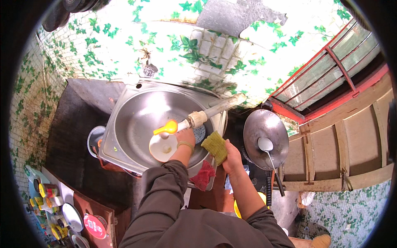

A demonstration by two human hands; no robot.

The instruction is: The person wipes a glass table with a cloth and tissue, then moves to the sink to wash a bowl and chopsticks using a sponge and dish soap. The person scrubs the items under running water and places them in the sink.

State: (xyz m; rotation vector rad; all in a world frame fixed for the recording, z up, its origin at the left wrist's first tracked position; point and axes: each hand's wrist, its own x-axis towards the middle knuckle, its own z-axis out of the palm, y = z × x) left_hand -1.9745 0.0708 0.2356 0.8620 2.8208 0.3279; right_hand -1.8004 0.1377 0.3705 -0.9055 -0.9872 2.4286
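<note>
My left hand (186, 138) is down in the round stainless steel sink (133, 124), at the right edge of a white bowl (158, 152). It seems to grip the bowl's rim, though the tap covers part of the fingers. Some brownish residue lies in the bowl's middle. Over the sink's right rim, my right hand (233, 158) holds a yellow-green scouring pad (216, 148) between thumb and fingers. A plastic tap with a yellow lever (167, 127) reaches across the sink above the bowl. Beyond my left wrist sits a blue-grey speckled item (199, 133), partly hidden.
A red cloth (203, 175) drapes over the sink's front right corner. To the right stands a wok (256, 155) with a ladle (265, 144) inside, both handles pointing towards me. Several jars (49, 190) stand at lower left. A red-framed window (335, 62) is at upper right.
</note>
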